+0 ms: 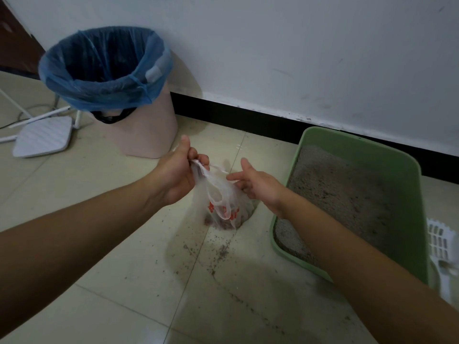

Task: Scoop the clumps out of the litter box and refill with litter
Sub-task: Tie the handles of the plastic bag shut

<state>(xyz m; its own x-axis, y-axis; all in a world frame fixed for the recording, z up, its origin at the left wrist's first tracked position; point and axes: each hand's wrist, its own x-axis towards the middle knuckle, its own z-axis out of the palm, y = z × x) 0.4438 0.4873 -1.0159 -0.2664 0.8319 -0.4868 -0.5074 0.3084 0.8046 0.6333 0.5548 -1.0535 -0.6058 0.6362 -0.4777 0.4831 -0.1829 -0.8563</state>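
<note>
A pale tiled floor (124, 281) fills most of the view, meeting a white wall (298, 45) with a black skirting strip along its foot. At about ten o'clock stands a pink bin (149, 130) lined with a blue bag (104, 70), its mouth open. At three o'clock, against the skirting, sits the green litter box (402, 175), holding grey litter (342, 194) spread across its bottom. A white router (42, 137) lies flat on the floor at nine o'clock, just beside the bin. At the right edge, near four o'clock, a white slotted scoop (439, 242) lies just beside the box. In the centre a thin plastic bag (223, 194) with red print hangs down to the floor, dark clumps showing through its lower part. The left hand (176, 175) has its grip closed on the bag's top handle, thumb raised. The right hand (258, 182) has its grip loose and spread, fingers touching the bag's right side without clamping it. Loose litter grains (221, 254) are scattered on the tiles at six o'clock of the bag.
</note>
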